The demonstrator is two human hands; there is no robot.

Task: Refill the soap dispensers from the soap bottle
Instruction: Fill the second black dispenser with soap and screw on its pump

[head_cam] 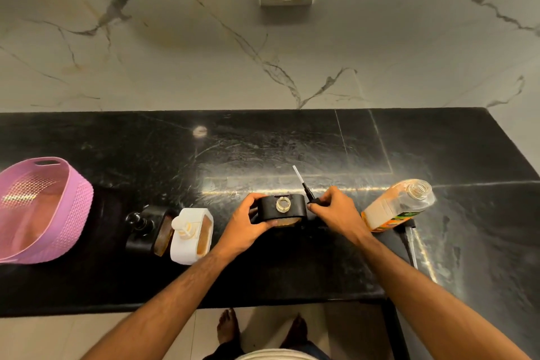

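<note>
The black dispenser point(282, 207) sits in the middle of the dark surface point(263, 149), its round neck open to the top, and your left hand point(248, 223) wraps its grip around the left side of it. Your right hand point(336, 210) pinches the pump point(305, 188) just beside the dispenser's right edge, the thin tube pointing away from you and up.

The tube likely carries soap, so it may drip on the surface if you swing it about; lay it down away from the neck. The soap bottle point(397, 206) stands uncapped, near your right wrist and leaning in this view; a careless reach could knock it over and spill it. A second pump point(409, 245) lies at its foot and could roll under your arm. The neck looks narrow, so a fast pour would probably run down the dispenser's sides.

To the left, a white dispenser point(191, 235) and another black dispenser point(143, 231) stand touching, both with pumps on. Farther left sits a pink basket point(79, 202). Nothing stands between the bottle and the open neck but your right hand.
</note>
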